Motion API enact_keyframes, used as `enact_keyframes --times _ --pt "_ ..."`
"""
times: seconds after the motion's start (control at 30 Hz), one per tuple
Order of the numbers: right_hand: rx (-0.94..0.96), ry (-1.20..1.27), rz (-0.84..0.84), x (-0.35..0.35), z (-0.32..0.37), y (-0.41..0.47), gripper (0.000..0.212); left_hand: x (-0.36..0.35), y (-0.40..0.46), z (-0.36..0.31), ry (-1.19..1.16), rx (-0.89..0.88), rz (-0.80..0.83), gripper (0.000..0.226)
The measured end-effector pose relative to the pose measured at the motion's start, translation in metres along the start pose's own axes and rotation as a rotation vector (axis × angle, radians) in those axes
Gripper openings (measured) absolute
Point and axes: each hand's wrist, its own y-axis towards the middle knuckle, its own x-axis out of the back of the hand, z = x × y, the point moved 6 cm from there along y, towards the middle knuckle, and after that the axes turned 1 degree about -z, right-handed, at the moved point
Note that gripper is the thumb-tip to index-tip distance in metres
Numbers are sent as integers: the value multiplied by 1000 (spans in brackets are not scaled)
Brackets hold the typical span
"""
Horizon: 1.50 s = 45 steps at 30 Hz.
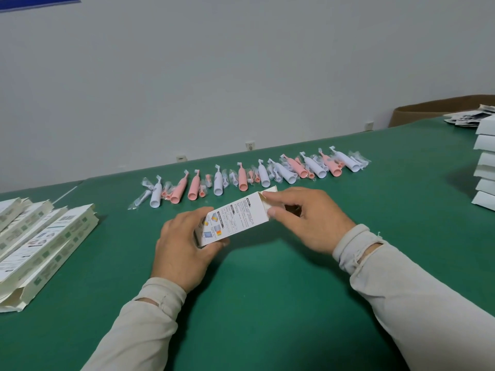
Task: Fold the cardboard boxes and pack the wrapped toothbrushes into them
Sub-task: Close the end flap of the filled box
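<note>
The small white printed cardboard box (pixel 235 219) is held just above the green counter (pixel 267 303), near its middle. It appears light and thin-walled, so it likely crushes under a hard squeeze; grip it by the folded edges and corners, not the flat panels. The left hand (pixel 184 250) curls its fingers (pixel 203 214) around the near end. The right hand (pixel 308 218) pinches the open far end at the flaps. Behind lies a row of pink and white wrapped toothbrushes (pixel 254 175), probably slippery in film. Flat boxes (pixel 40 242) lie at left.
</note>
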Motion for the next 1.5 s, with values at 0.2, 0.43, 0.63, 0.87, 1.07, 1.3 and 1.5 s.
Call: enact_keyframes --times 0.2,0.43,0.63,0.87,1.07,1.3,1.5 --pt "68 -83 -70 -12 12 0 32 1 0 2 16 32 -11 57" --pt "-47 201 -116 -22 8 -2 30 2 0 4 18 42 -24 57" --pt "-100 375 -252 -12 3 -1 22 2 1 3 12 56 -23 55" --pt "-159 359 -266 -17 -7 0 11 3 0 0 27 49 -23 55" --pt "-196 392 -277 -14 -11 2 11 4 -1 0 39 49 -16 56" --pt "-196 365 -237 -14 -8 1 12 3 -1 -1 77 40 -3 57" --pt "-132 380 -143 -25 3 -2 22 5 1 0 66 89 -13 61"
